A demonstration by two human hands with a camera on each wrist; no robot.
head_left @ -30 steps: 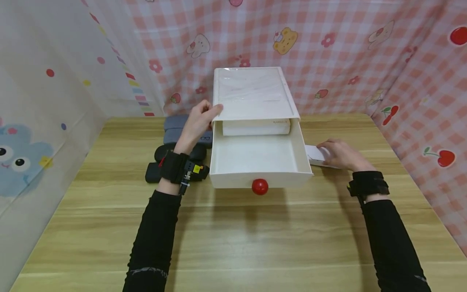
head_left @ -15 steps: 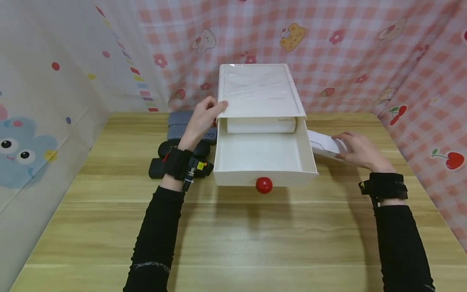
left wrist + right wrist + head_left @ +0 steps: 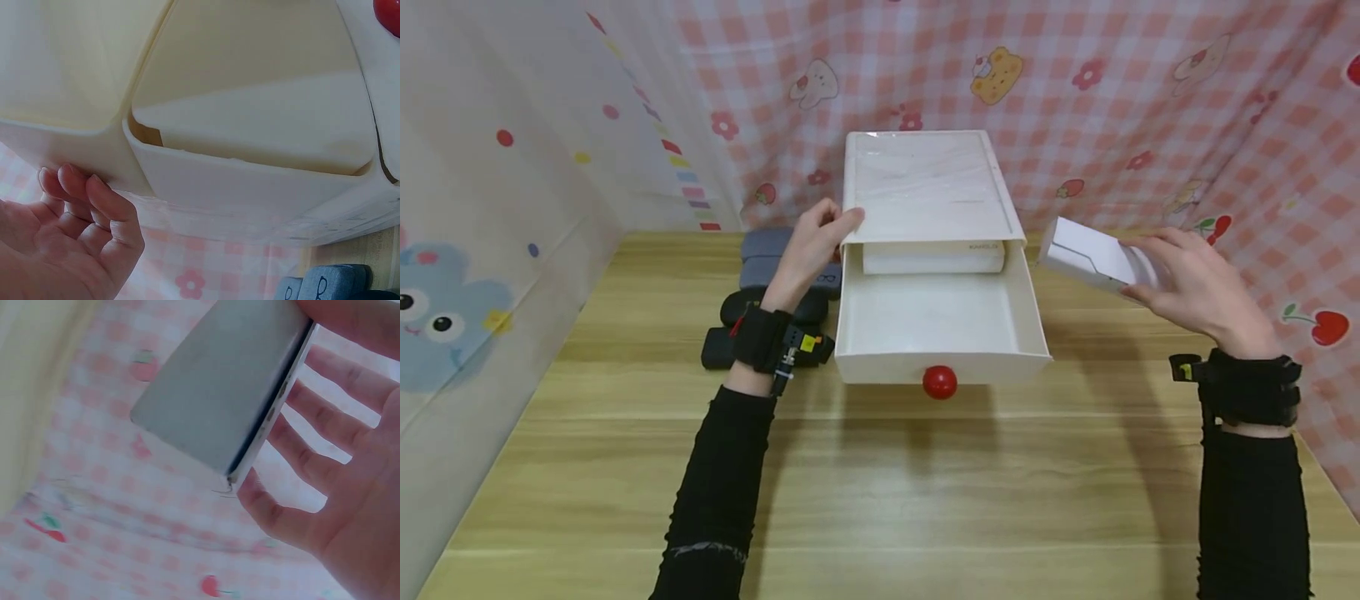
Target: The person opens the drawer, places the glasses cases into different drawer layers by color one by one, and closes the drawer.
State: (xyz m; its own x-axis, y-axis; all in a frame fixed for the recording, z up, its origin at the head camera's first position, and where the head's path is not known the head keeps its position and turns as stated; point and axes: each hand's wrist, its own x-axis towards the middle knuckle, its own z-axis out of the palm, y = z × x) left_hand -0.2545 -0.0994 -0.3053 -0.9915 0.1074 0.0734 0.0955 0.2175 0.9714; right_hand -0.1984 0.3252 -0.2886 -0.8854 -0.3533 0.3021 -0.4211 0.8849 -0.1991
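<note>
A white drawer cabinet stands at the back of the table with its top drawer pulled out. My left hand grips the cabinet's front left top corner, thumb on the top. In the left wrist view its curled fingertips meet the cabinet's side wall. My right hand holds a slim white box by its right end, raised and tilted, to the right of the drawer. The right wrist view shows the box's flat face and one dark-lined edge, fingers along that side.
Another white box with small lettering lies at the back inside the drawer. A red knob sticks out in front. Left of the cabinet lie grey-blue glasses cases and dark cases. Patterned curtains surround the wooden table.
My right hand has taken the white box from beside the cabinet on the table and lifted it up and to the right. The left hand stays at the cabinet's corner.
</note>
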